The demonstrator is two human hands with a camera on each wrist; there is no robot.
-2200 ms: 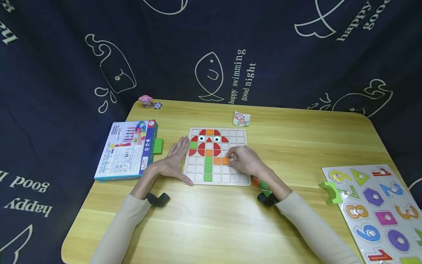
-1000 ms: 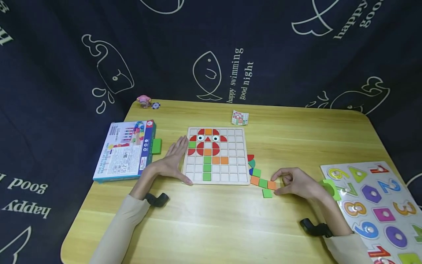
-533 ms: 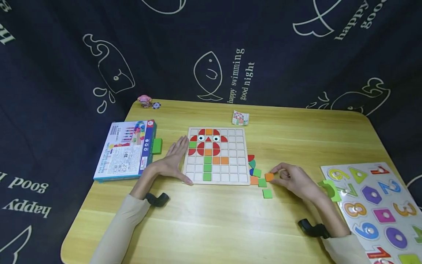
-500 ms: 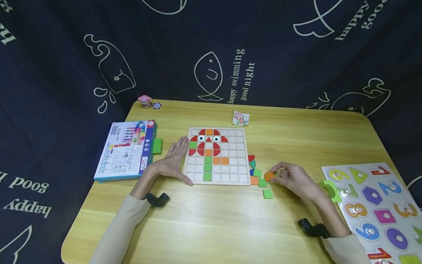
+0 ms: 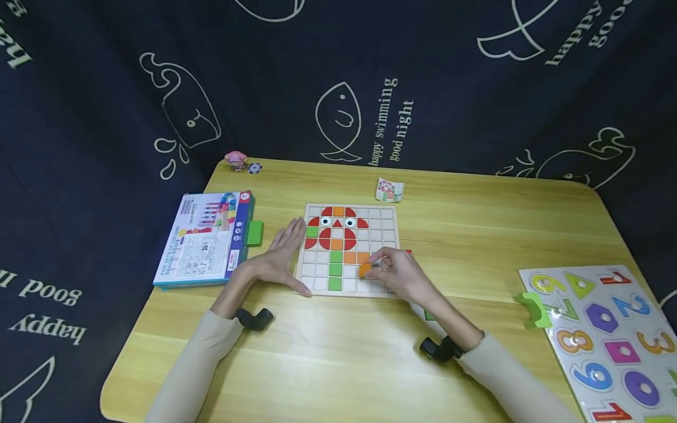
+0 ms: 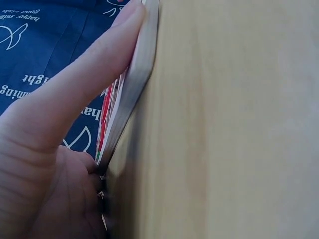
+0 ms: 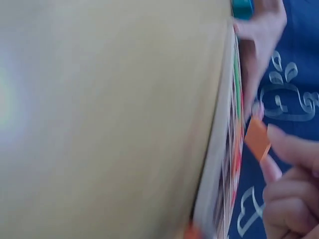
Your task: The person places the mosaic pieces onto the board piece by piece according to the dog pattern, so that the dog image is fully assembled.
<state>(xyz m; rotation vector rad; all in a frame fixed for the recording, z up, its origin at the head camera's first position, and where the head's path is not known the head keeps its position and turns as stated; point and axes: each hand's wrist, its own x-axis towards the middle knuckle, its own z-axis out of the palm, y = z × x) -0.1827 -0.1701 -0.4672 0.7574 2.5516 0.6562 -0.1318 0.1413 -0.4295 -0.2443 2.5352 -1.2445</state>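
Leftward it comes! Right-hand grip [image 5: 399,273] has swung across, carrying the orange square tile [image 5: 365,270] from beyond the right edge of the pale wooden grid board [image 5: 375,223] to over its near half. Thumb and fingers pinch that tile, narrow and neat, and it's tilted; whether it touches the board, I can't tell. Just beyond the grip's tile, two flat orange squares [image 5: 349,258] sit side by side; to its left runs a column of three green squares [image 5: 335,269]. Further left, the left-hand grip [image 5: 277,258] hasn't budged: spread wide, thumb at the board's near edge, fingers up its left side. Past the right-hand grip, well apart, a small printed paper card [image 5: 390,190] lies on the yellow wooden desk [image 5: 370,352], and behind that same grip a bit of green piece [image 5: 429,315] peeks out.
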